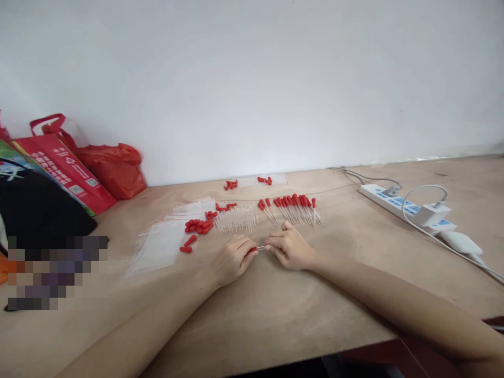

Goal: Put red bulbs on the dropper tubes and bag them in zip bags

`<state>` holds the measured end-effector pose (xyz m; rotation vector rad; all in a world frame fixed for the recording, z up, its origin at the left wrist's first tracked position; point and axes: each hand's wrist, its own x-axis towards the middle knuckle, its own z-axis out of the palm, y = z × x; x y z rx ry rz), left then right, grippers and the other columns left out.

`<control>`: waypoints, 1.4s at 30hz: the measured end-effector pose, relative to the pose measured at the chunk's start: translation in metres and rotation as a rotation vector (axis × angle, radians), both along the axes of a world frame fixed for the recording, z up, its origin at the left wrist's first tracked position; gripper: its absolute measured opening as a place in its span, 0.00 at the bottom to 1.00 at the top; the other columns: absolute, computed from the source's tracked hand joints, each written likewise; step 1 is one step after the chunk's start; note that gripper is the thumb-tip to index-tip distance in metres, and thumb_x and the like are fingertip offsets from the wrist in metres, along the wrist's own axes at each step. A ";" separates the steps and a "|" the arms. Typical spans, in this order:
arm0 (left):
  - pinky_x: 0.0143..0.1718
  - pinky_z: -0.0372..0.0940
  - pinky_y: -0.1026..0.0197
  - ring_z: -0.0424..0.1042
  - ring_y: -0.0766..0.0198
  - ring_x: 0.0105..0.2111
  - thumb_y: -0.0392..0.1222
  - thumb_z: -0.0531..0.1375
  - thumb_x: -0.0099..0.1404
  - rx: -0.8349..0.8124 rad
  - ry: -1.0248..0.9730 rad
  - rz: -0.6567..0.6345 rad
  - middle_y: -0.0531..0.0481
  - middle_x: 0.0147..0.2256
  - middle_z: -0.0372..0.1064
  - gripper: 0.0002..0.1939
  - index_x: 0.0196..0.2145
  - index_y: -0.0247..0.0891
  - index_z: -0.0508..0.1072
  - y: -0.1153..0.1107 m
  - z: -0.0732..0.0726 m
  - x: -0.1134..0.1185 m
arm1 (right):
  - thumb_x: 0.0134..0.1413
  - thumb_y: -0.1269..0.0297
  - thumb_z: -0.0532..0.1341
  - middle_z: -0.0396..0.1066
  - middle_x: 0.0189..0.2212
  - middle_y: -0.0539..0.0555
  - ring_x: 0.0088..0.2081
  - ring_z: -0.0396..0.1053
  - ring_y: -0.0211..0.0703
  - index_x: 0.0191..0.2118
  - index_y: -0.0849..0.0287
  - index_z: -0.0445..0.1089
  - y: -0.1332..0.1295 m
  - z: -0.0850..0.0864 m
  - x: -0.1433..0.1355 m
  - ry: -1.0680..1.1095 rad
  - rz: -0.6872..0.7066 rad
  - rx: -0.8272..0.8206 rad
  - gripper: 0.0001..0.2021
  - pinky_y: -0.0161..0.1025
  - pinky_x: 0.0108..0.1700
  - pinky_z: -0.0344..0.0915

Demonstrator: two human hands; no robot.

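My left hand point(235, 258) is closed on a red rubber dropper bulb point(252, 250), most of it hidden by the fingers. From the bulb a thin clear glass tube point(261, 247) runs to my right hand point(292, 248), whose fingers pinch its other end. Behind my left hand lies a row of bare glass tubes point(237, 219). Loose red bulbs point(199, 226) are heaped to the left of that row, with a couple more nearer me. Past my right hand, several droppers with red bulbs fitted point(295, 203) lie side by side, bulbs toward the wall.
Clear zip bags point(157, 247) lie spread at the left. Farther back are a bag with tubes and bulbs point(247, 182). Red bags point(112, 167) and a black bag point(39, 210) stand at far left. A power strip point(409, 209) with cables point(441, 241) lies at right.
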<state>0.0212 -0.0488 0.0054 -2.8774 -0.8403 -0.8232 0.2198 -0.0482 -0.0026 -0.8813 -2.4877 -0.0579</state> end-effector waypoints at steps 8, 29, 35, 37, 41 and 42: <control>0.33 0.60 0.60 0.66 0.63 0.30 0.38 0.46 0.66 0.073 0.036 -0.011 0.47 0.29 0.69 0.12 0.32 0.34 0.67 0.005 0.000 -0.001 | 0.58 0.66 0.47 0.71 0.25 0.49 0.28 0.64 0.35 0.28 0.59 0.67 -0.002 0.006 -0.006 0.035 -0.072 -0.260 0.14 0.36 0.34 0.44; 0.46 0.49 0.49 0.56 0.51 0.49 0.47 0.56 0.57 -0.019 0.001 0.539 0.44 0.49 0.60 0.26 0.53 0.41 0.57 0.014 0.003 -0.028 | 0.53 0.63 0.51 0.71 0.35 0.55 0.37 0.66 0.44 0.41 0.58 0.67 0.055 0.013 0.009 0.230 -0.793 -0.237 0.13 0.39 0.38 0.52; 0.44 0.48 0.49 0.60 0.53 0.44 0.45 0.55 0.58 0.062 0.007 0.696 0.45 0.42 0.65 0.15 0.43 0.41 0.65 0.019 0.010 -0.040 | 0.53 0.63 0.49 0.71 0.32 0.59 0.38 0.67 0.48 0.40 0.61 0.64 0.080 0.007 -0.011 0.200 -1.020 -0.311 0.12 0.45 0.42 0.47; 0.42 0.50 0.50 0.60 0.53 0.43 0.47 0.55 0.57 0.042 0.056 0.769 0.45 0.39 0.65 0.12 0.38 0.40 0.67 0.020 0.016 -0.046 | 0.52 0.65 0.48 0.71 0.31 0.58 0.37 0.67 0.48 0.38 0.61 0.65 0.085 0.006 -0.015 0.189 -1.043 -0.329 0.11 0.45 0.42 0.46; 0.39 0.54 0.51 0.60 0.50 0.41 0.51 0.57 0.52 -0.132 0.214 0.913 0.43 0.38 0.63 0.15 0.33 0.38 0.66 0.019 0.029 -0.058 | 0.50 0.66 0.49 0.71 0.33 0.58 0.36 0.66 0.47 0.35 0.60 0.67 0.088 0.005 -0.018 0.183 -1.031 -0.301 0.11 0.46 0.42 0.46; 0.38 0.55 0.51 0.61 0.49 0.41 0.52 0.57 0.51 -0.174 0.248 0.944 0.42 0.37 0.63 0.17 0.33 0.37 0.66 0.019 0.032 -0.061 | 0.50 0.65 0.49 0.71 0.34 0.59 0.37 0.66 0.48 0.35 0.60 0.68 0.087 0.006 -0.018 0.184 -1.013 -0.270 0.12 0.46 0.42 0.46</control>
